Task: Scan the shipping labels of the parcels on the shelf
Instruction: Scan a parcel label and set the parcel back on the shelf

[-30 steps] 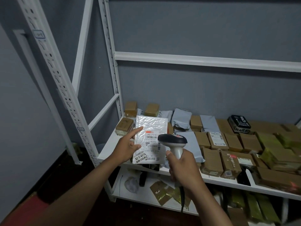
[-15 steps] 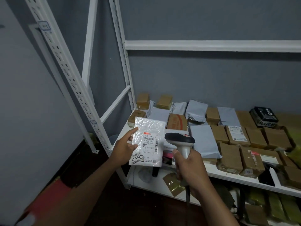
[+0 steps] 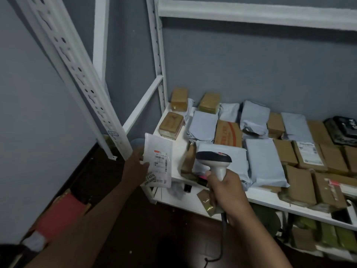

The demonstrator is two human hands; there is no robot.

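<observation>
My left hand [image 3: 136,167] holds a white padded parcel [image 3: 158,151] by its left edge, out past the left end of the white shelf [image 3: 174,171]. The parcel's printed shipping label [image 3: 161,161] faces me. My right hand [image 3: 225,192] grips the handle of a grey barcode scanner [image 3: 214,158] in front of the shelf, its dark head pointing left toward the parcel. Several brown cardboard boxes [image 3: 298,181] and grey poly mailers [image 3: 264,161] cover the shelf board.
White perforated rack posts [image 3: 77,74] rise at left and behind. A lower shelf [image 3: 193,202] holds more packets. A red and brown box [image 3: 58,211] lies on the dark floor at lower left. The scanner cable [image 3: 222,240] hangs down from my right hand.
My left hand has carried the white parcel left and down, away from the scanner and off the shelf's end. The view has swung left and lower. The scanner stays gripped in my right hand.
</observation>
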